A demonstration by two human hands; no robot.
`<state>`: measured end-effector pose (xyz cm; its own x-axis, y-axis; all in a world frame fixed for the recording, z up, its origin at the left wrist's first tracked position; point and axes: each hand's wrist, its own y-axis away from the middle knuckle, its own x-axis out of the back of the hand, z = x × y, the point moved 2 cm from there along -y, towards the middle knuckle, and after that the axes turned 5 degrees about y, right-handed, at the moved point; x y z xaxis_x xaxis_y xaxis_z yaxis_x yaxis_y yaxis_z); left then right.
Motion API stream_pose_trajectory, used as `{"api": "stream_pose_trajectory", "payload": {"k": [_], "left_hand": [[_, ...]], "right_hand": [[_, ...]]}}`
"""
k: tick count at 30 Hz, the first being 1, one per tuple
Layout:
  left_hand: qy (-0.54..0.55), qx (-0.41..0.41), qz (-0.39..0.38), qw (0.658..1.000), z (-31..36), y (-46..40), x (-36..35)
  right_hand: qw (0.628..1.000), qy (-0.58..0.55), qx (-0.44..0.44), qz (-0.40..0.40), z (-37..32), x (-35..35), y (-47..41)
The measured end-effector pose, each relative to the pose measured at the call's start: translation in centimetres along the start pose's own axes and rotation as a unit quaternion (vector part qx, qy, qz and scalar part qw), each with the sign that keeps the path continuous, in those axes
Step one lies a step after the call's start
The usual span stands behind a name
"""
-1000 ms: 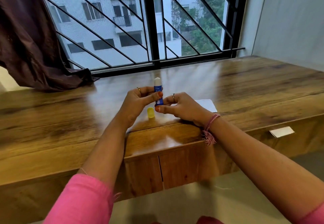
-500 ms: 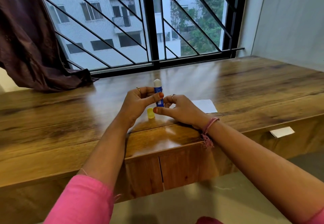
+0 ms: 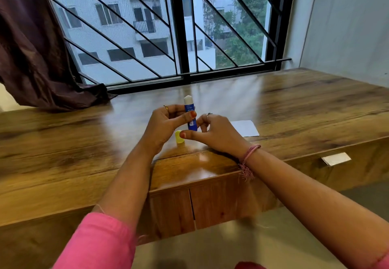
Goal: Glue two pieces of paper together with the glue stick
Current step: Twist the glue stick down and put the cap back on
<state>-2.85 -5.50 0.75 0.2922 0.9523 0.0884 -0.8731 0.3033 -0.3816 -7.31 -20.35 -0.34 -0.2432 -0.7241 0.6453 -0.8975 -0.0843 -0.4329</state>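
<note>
Left hand (image 3: 166,125) is gripping the blue uncapped glue stick (image 3: 190,114) upright above the wooden counter (image 3: 84,142), fingers curled round it. Right hand (image 3: 214,133) is pinching its base. Yellow cap (image 3: 179,136) is standing just beside the stick; white paper (image 3: 245,128) is lying right of it.

It looked like a room in a flat, high up in a residential block. A long wooden counter (image 3: 294,108) ran beneath a barred window (image 3: 179,26), a brown curtain (image 3: 31,54) hung beside it, and apartment buildings (image 3: 117,16) stood outside.
</note>
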Motion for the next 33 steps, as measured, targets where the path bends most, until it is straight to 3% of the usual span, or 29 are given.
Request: {"api": "stream_pose_trajectory", "payload": {"k": [5, 14, 22, 33], "left_hand": [[-0.013, 0.002, 0.003, 1.000, -0.12, -0.09, 0.19], [-0.009, -0.001, -0.007, 1.000, 0.01, 0.21, -0.25], [-0.013, 0.002, -0.007, 1.000, -0.09, 0.13, -0.07], [0.007, 0.006, -0.005, 1.000, 0.22, 0.40, -0.19]], "right_hand": [[0.999, -0.009, 0.019, -0.027, -0.04, -0.14, -0.06], [1.000, 0.017, -0.005, 0.009, 0.35, 0.03, -0.10], [0.999, -0.007, 0.011, -0.033, 0.00, -0.11, -0.02], [0.999, 0.021, 0.025, 0.042, -0.09, -0.04, 0.01]]}}
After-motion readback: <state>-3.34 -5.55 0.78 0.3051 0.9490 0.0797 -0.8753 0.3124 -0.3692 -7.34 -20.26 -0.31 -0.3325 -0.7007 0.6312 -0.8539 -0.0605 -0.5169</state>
